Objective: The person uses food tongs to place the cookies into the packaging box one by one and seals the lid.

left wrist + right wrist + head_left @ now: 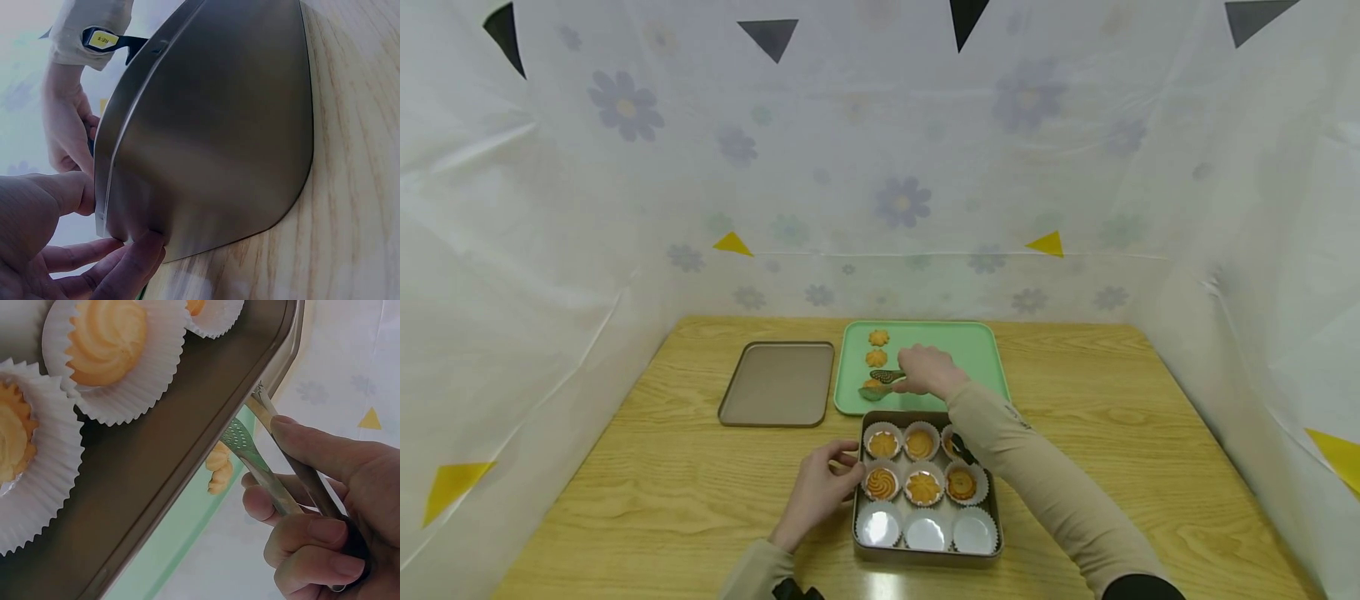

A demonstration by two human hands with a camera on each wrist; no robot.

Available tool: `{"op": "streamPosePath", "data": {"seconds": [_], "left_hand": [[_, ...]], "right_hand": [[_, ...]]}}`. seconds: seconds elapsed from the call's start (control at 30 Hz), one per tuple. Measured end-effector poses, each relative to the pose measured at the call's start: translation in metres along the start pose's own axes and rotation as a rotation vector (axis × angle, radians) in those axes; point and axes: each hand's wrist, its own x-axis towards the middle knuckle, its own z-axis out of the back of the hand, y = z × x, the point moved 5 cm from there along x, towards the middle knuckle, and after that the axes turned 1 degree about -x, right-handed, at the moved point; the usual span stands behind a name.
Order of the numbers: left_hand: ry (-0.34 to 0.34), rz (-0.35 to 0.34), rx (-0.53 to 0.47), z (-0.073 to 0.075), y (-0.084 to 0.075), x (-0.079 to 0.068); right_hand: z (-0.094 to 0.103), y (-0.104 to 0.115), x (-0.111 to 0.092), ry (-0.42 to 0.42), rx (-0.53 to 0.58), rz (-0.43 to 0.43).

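My right hand (928, 371) holds metal serving tongs (265, 478), the handles between its thumb and curled fingers. Over the green tray (977, 350), their perforated ends straddle a small golden cookie (872, 384), which they partly cover. Two more cookies lie behind it in a line. My left hand (820, 487) grips the left side of a deep square baking tin (219, 119), thumb at the rim and fingertips against the outer wall. Inside the tin, white paper cups (973, 531) stand in rows; the back and middle rows contain cookies (923, 487), and the front cups hold none.
A shallow brown tray (778, 383) lies left of the green one on the wooden table (700, 492). My right forearm (1037, 467) crosses over the tin's back right corner, partly hiding a cup there. White flower-printed sheeting (820, 183) encloses the table's back and sides.
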Motion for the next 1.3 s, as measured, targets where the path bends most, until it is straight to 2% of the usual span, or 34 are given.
{"op": "streamPosePath", "data": {"seconds": [0.9, 1.3], "left_hand": [[0.002, 0.026, -0.03, -0.001, 0.002, 0.0], [0.001, 0.027, -0.023, 0.0, 0.001, -0.001]], "right_hand": [[-0.004, -0.013, -0.004, -0.019, 0.067, 0.01], [-0.001, -0.016, -0.019, -0.044, 0.118, 0.05]]}}
